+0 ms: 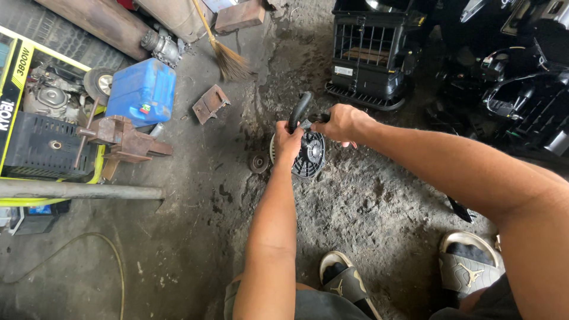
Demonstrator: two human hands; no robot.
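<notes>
Two sandalled feet (409, 275) stand on a stained concrete floor (178, 249). Above them, both bare arms reach forward. The left hand (287, 144) is closed around a round black fan (309, 155), held over the floor with its flat face tilted toward the camera. The right hand (341, 122) is closed on a black hose (299, 111), whose long axis runs up and slightly right, away from the fan. Farther off stand a blue can (142, 92) at left and a black housing (373, 53).
</notes>
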